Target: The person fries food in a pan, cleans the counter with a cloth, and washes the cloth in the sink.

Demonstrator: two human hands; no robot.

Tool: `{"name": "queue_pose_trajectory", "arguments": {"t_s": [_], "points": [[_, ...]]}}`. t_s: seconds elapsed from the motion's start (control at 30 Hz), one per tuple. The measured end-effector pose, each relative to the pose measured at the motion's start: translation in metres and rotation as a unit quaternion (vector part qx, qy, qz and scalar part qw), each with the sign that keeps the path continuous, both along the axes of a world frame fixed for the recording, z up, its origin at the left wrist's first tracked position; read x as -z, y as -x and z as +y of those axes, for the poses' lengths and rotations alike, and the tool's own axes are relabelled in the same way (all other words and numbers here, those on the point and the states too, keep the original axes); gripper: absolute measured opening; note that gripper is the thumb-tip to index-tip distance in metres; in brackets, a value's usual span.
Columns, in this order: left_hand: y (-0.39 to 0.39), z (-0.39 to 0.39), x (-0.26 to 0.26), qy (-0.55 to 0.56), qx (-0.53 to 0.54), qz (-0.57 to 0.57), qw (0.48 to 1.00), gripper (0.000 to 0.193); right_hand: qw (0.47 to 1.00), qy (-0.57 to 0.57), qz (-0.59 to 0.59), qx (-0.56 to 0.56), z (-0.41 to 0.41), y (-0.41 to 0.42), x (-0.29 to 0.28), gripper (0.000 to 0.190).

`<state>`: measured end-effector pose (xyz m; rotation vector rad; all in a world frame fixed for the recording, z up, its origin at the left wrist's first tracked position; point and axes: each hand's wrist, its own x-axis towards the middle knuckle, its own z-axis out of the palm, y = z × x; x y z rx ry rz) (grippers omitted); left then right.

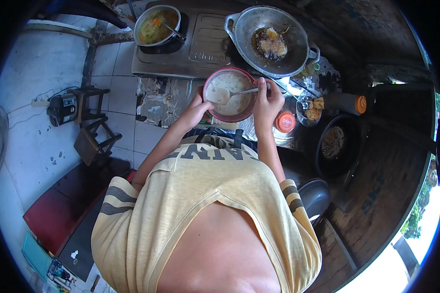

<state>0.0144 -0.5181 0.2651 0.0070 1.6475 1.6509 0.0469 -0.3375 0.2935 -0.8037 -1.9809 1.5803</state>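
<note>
A red-rimmed bowl (248, 116) of pale, lumpy batter (231, 78) is held in front of my body. My left hand (197, 112) grips its left side, thumb at the rim. My right hand (268, 100) pinches the handle of a metal spoon (246, 90) at the bowl's right edge. The spoon's head lies in the batter, with a pool of it in the bowl of the spoon. Just beyond, an aluminium wok (242, 45) sits on the stove, and a piece of battered food (273, 47) bubbles in its dark oil.
On the gas stove's (209, 40) left burner stands a pot of vegetable soup (156, 27) with a ladle. Right of me are an orange-lidded jar (285, 122), a dish of fried pieces (313, 114), an orange-capped container (346, 103) and a dark basin (321, 146). Wooden stools (91, 141) stand left.
</note>
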Motion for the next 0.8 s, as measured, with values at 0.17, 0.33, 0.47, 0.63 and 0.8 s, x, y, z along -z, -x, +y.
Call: {"name": "queue_pose_trajectory", "arguments": {"t_s": [0.17,0.33,0.47,0.63,0.8], "points": [[-0.003,0.002,0.005,0.004,0.017,-0.003,1.0,0.053,1.0,-0.027,-0.009,0.007,-0.001,0.001,-0.012,0.019],[-0.001,0.004,0.006,0.011,0.014,-0.024,1.0,0.053,1.0,-0.022,0.018,0.006,0.004,0.0,-0.004,0.018],[0.002,0.006,0.01,0.006,0.003,-0.021,1.0,0.054,0.997,-0.026,0.07,0.011,0.01,-0.007,0.005,0.017],[0.009,0.002,0.019,0.02,-0.036,-0.039,0.998,0.056,0.984,0.149,0.083,0.056,0.024,-0.009,-0.002,0.02],[0.016,0.002,0.022,0.026,-0.056,-0.042,0.997,0.057,0.966,0.186,0.161,0.081,0.048,0.008,-0.003,0.022]]}}
